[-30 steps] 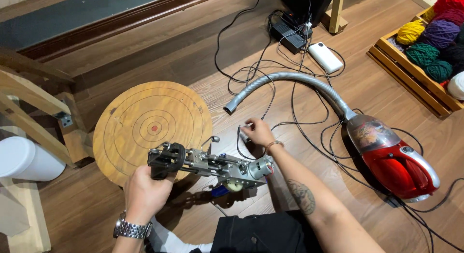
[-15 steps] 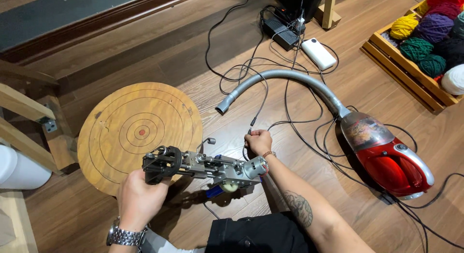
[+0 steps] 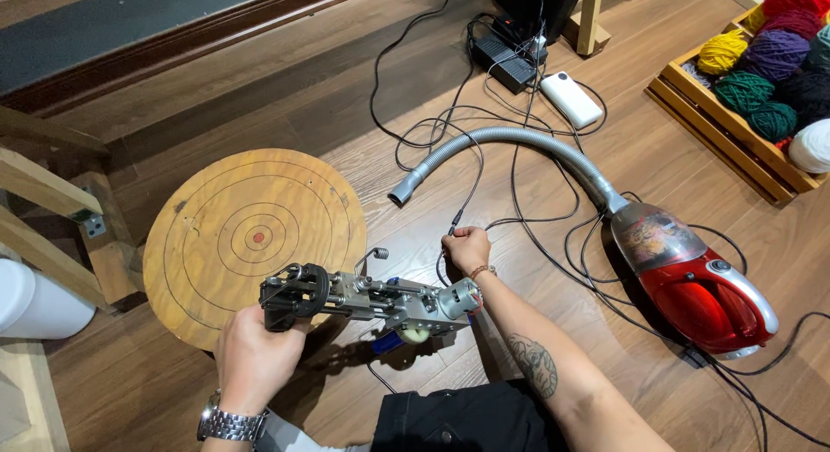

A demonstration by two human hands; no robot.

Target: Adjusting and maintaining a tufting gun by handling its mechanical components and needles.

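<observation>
My left hand (image 3: 252, 359) grips the black handle of a metal tufting gun (image 3: 372, 300), held level above the wooden floor and pointing right. My right hand (image 3: 464, 250) is stretched out past the gun's motor end, its fingers pinched on a thin black cable (image 3: 456, 219) and its plug on the floor. A watch sits on my left wrist and a bracelet on my right.
A round wooden board (image 3: 216, 236) with drawn rings lies to the left. A red vacuum cleaner (image 3: 696, 283) with a grey hose (image 3: 506, 141) lies to the right among tangled cables. A crate of yarn balls (image 3: 761, 80) stands far right; a power brick (image 3: 506, 54) and white box (image 3: 571, 98) lie behind.
My right hand slid slightly along the floor and picked up the cable end. The left hand kept the gun steady while the view shifted a little.
</observation>
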